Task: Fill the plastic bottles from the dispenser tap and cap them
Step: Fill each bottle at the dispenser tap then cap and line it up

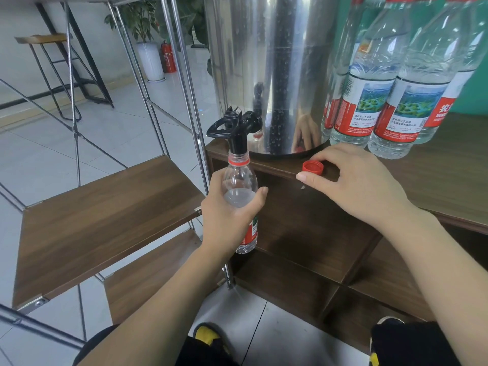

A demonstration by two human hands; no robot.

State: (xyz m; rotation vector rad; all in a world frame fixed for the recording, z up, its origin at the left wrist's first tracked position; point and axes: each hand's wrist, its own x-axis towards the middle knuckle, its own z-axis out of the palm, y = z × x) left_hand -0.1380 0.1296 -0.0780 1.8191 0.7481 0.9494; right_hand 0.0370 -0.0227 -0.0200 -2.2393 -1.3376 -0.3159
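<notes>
The steel dispenser [266, 72] stands on the top of a brown wooden cabinet [443, 165], its shell beaded with droplets, and its black tap [235, 125] overhangs the cabinet's front edge. To the right of the dispenser stand several capped bottles [369, 83], apparently full. The bottle in hand [240, 191] is held upright beneath the tap with its open neck set round the spout; water shows at about shoulder level, so filling is judged well advanced. The left hand [227, 217] is wrapped round the bottle's middle, thumb across the front, partly covering the label. The right hand [353, 180] rests on the cabinet edge, its fingers curled round a red cap [313, 166] lying there; whether the cap is lifted cannot be told. The two hands are apart. The bottle is thin clear plastic: likely light but gaining weight, soft-walled and liable to buckle or spill if squeezed, possibly slippery when wet. A moderate mid-body hold appears soundest; for capping, steady it near the shoulder.
</notes>
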